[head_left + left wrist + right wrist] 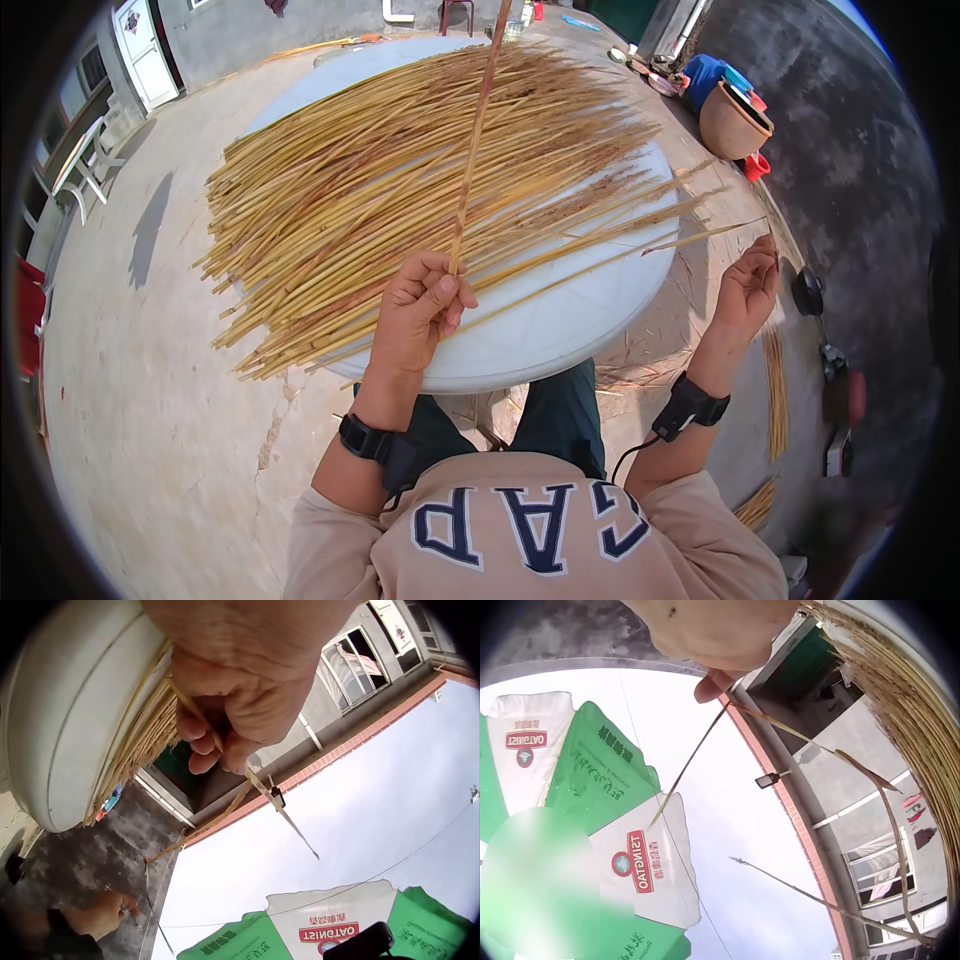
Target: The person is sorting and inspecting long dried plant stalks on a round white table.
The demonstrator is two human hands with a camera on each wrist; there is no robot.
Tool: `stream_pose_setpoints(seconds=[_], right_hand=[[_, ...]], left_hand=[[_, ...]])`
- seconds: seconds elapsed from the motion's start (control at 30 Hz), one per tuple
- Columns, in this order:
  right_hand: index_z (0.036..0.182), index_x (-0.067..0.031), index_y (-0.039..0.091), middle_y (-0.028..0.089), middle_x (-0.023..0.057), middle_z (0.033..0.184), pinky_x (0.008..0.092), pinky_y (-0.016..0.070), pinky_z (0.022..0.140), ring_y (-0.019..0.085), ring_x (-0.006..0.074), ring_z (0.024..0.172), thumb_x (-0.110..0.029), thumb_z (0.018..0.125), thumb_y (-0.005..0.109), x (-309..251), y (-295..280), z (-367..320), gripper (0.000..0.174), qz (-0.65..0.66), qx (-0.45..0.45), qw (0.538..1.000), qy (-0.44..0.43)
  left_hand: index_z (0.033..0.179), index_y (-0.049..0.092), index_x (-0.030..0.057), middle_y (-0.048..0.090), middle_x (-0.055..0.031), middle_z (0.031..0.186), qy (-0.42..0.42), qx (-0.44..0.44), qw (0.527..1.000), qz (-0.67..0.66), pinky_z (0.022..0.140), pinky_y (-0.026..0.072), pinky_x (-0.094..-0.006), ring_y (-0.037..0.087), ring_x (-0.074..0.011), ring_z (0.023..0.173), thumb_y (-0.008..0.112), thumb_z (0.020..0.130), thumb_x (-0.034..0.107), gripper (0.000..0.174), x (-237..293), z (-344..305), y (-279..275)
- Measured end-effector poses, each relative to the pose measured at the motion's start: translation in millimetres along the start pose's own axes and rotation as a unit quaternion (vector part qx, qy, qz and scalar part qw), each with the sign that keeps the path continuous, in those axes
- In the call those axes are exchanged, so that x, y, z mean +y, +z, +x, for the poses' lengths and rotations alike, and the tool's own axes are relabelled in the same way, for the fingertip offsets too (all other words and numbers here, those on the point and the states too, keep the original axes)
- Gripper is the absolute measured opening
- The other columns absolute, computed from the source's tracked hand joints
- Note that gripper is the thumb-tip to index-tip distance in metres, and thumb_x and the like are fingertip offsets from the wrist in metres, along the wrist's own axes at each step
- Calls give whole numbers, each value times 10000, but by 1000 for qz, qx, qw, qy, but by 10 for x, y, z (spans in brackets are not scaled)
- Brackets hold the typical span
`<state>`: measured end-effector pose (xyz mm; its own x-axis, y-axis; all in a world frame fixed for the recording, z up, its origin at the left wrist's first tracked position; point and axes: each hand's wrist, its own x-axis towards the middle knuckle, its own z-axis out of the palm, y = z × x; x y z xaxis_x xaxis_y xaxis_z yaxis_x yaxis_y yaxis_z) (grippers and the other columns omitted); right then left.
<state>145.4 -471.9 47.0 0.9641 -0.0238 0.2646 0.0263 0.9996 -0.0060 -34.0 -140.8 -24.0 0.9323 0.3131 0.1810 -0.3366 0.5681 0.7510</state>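
My left hand (425, 305) pinches a long brown reed stalk (475, 145) between thumb and fingers, holding it upright over the near side of the table. Off to the right, beyond the table edge, my right hand (750, 285) pinches a thin dry leaf strip (679, 780) at its fingertips. In both wrist views this strip stretches from the right fingertips back toward the stalk, with a loose end dangling. Many yellow reed stalks (330, 190) with feathery tops lie side by side across the white round table (560, 335), thick ends to the left.
Bundled stalks (776, 395) lie on the concrete floor to the right. A clay pot (735, 125) and a blue container (703, 82) stand by the dark wall. A green and white umbrella (604, 750) is overhead. A white bench (85, 170) stands at the left.
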Motion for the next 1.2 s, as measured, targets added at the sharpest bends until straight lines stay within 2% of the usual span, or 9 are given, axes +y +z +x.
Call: stream_pose_setpoints(seconds=[0.13,0.2,0.27,0.4,0.57,0.67,0.9,1.07,1.2], right_hand=[[1126,33,482,574,141,1008,238,523,615,573,155,863,-153,915,459,34,59,-70,282,-43,112,988,-101],[1159,11,475,573,138,1047,219,499,573,573,136,786,-167,920,447,196,-133,-212,299,-238,-80,967,33],[1178,-18,473,573,124,1061,204,470,520,567,122,703,-175,923,437,649,69,-523,302,-323,-87,941,46],[1150,-2,473,567,118,999,185,443,460,552,75,589,-129,882,526,1286,285,-1005,301,-500,-222,815,191],[908,-7,566,571,42,698,162,407,407,523,46,508,-140,836,616,1667,90,-1215,159,-578,-166,737,308],[778,-6,576,547,12,593,168,407,401,507,42,477,-148,835,618,1705,69,-1258,159,-584,-141,749,279],[766,1,575,560,27,609,169,406,393,512,40,473,-137,839,612,1639,75,-1173,160,-617,-125,747,215],[821,9,580,583,54,705,173,397,416,527,67,499,-122,864,569,1584,-62,-1282,139,-637,-181,728,178],[788,19,580,568,42,690,183,422,433,545,69,508,-91,856,575,1531,-93,-1327,129,-602,-221,753,148]], left_hand=[[923,531,45,595,-118,685,-10,-43,999,16,396,333,-170,455,-70,456,584,846,127,124,-4,0,52],[924,531,45,595,-120,680,-15,-48,998,26,394,328,-166,446,-65,446,586,844,115,120,-22,-16,70],[927,527,43,593,-119,670,-27,-44,997,64,384,301,-162,423,-57,432,605,828,107,141,-31,-33,69],[926,524,43,592,-102,663,-44,-62,989,127,403,284,-159,408,-45,449,628,811,115,171,-24,-50,66],[948,545,53,596,-17,710,-49,-61,976,201,485,309,-158,424,-23,559,643,806,147,196,1,-108,115],[957,544,45,596,-23,727,-68,-45,977,197,496,325,-164,432,-25,573,626,822,161,196,46,-120,169],[921,545,42,576,-50,682,-89,-71,972,204,446,305,-155,415,-39,504,539,878,177,142,-20,-94,104],[926,535,48,563,-47,662,-100,-5,982,161,424,292,-160,417,-40,493,519,887,180,139,17,-110,143],[937,527,46,571,-65,670,-109,-34,985,126,426,317,-170,444,-56,495,531,880,190,155,12,-88,89]])
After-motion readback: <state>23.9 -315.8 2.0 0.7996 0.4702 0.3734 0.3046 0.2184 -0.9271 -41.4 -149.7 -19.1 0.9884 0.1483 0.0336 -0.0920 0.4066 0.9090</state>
